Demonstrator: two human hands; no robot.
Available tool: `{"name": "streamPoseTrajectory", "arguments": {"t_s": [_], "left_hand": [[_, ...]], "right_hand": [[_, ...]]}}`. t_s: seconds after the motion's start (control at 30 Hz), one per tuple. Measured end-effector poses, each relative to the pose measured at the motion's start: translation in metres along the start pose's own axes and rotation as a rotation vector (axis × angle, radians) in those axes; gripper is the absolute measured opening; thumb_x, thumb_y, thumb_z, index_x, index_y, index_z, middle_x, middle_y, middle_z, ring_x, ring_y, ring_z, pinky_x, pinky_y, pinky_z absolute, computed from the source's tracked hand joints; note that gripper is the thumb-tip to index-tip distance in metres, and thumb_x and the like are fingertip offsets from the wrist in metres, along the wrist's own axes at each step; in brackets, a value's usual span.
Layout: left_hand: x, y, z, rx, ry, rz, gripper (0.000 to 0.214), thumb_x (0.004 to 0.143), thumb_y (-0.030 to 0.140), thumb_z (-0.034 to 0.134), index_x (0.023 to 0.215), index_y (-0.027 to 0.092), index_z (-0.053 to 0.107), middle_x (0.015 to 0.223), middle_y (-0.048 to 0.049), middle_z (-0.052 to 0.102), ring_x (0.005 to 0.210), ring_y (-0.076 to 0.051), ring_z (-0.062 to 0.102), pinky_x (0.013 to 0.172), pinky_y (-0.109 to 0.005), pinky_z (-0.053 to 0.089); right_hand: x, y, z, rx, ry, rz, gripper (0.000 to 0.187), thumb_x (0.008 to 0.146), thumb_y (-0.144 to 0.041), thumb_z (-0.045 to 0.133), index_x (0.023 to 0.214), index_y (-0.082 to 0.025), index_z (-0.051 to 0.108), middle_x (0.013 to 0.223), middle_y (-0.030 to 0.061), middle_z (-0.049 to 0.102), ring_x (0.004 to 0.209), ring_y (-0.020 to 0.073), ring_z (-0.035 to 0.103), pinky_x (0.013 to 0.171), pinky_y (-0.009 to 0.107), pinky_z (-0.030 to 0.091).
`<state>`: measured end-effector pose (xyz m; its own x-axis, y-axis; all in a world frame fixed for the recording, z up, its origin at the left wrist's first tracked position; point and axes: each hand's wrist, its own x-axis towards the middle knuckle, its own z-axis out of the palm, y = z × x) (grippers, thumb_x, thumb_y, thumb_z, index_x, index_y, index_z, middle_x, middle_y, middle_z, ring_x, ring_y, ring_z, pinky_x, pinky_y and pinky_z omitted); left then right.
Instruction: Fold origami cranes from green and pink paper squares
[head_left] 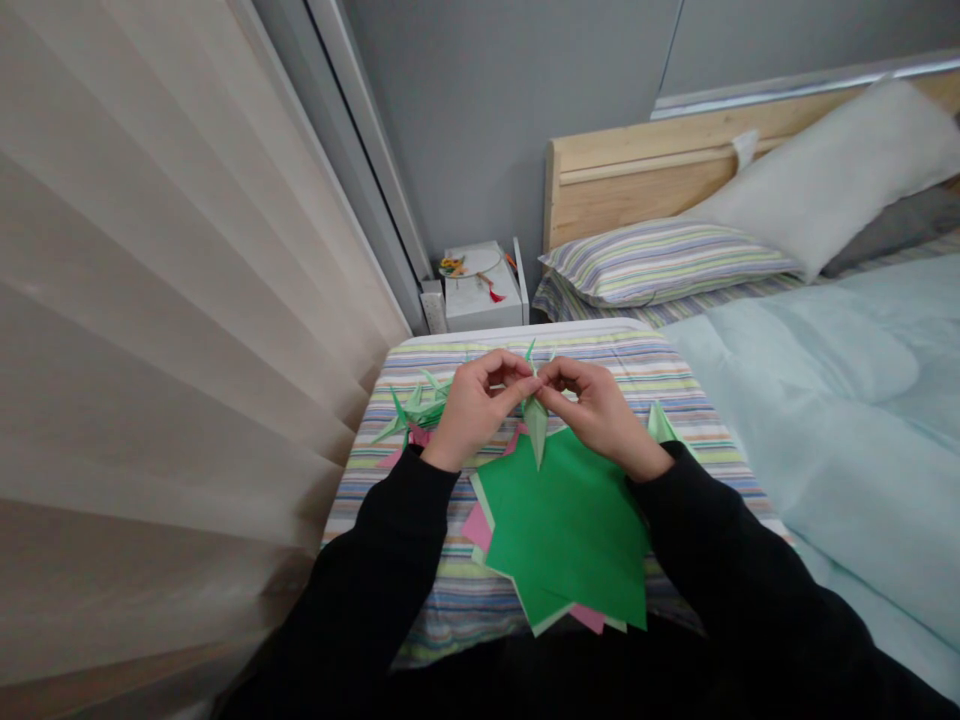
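Note:
Between my two hands is a light green folded paper piece (pixel 536 430), its long point hanging down and a narrow green tip sticking up above the fingers. My left hand (pixel 487 400) pinches it from the left, and my right hand (pixel 589 405) pinches it from the right; the fingertips meet at its upper part and hide the folds there. Below them lies a fanned stack of square paper sheets (pixel 566 530), dark green on top with pink and pale green corners showing. Beside my left hand rest several folded paper cranes (pixel 420 408), green and pink.
A striped cloth (pixel 360 490) covers the small table. Another pale green folded paper (pixel 661 424) lies by my right wrist. A pleated curtain (pixel 187 350) closes in the left side; the bed (pixel 825 380) with pillows is on the right. A white cabinet (pixel 480 300) stands behind.

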<state>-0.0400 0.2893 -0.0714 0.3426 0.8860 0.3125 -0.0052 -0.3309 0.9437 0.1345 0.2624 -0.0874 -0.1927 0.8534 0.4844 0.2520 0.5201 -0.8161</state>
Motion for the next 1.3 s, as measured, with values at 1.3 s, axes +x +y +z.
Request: {"name": "streamPoseTrajectory", "arguments": {"t_s": [1.3], "left_hand": [[0.0001,-0.0019,0.0011,-0.200,0.095,-0.130,0.026,0.076,0.038,0.083,0.076,0.015,0.070,0.058,0.0019,0.063,0.050,-0.009,0.056,0.054,-0.023,0.049]], "right_hand": [[0.0003,-0.0069,0.0072,0.160,0.018,0.095,0.018,0.089,-0.030,0.064,0.076,-0.019,0.061,0.071,-0.0005,0.061,0.068,0.0136,0.054,0.065,0.028,0.042]]}}
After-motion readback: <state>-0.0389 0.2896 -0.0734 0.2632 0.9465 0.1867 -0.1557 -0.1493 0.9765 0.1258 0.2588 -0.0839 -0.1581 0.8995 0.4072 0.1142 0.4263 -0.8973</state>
